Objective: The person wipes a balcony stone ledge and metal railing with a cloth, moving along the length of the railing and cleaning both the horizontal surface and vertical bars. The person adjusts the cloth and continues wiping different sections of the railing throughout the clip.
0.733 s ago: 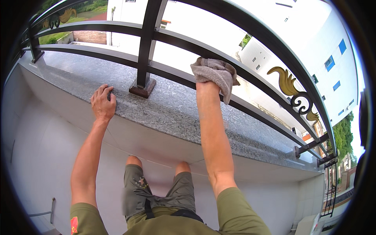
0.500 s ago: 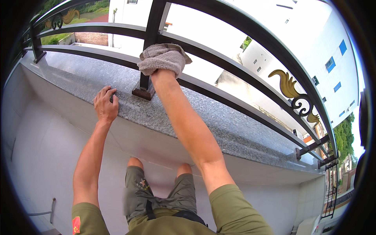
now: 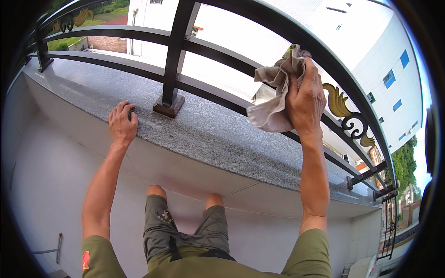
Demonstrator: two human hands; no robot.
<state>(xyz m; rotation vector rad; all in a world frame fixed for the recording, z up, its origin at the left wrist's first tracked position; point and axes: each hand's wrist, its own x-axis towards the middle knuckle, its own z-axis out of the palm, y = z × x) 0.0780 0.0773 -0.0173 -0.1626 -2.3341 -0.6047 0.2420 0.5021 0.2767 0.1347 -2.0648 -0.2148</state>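
Note:
A crumpled grey-beige cloth [image 3: 276, 113] is bunched in my right hand [image 3: 306, 104], at the dark metal railing [image 3: 222, 59] right of its upright post [image 3: 178, 51]. My fingers and thumb close on its upper part, close to the top rail, and a loose fold hangs down in front of the lower bars. My left hand [image 3: 123, 124] rests on the front edge of the speckled grey stone ledge [image 3: 218, 139], left of the post's foot. Its fingers lie bent over the stone, a little apart, with nothing seen in them.
A gold-and-black scroll ornament [image 3: 340, 104] sits between the rails, right of my right hand. The post's brown foot [image 3: 168, 107] stands on the ledge. Below, a pale wall [image 3: 194, 173] drops to the floor by my knees. White buildings [image 3: 371, 55] rise beyond the railing.
My right hand has come away from the post with the cloth and moved right along the railing. The cloth, wrapped round the hand before, now hangs looser. My left hand has hardly moved.

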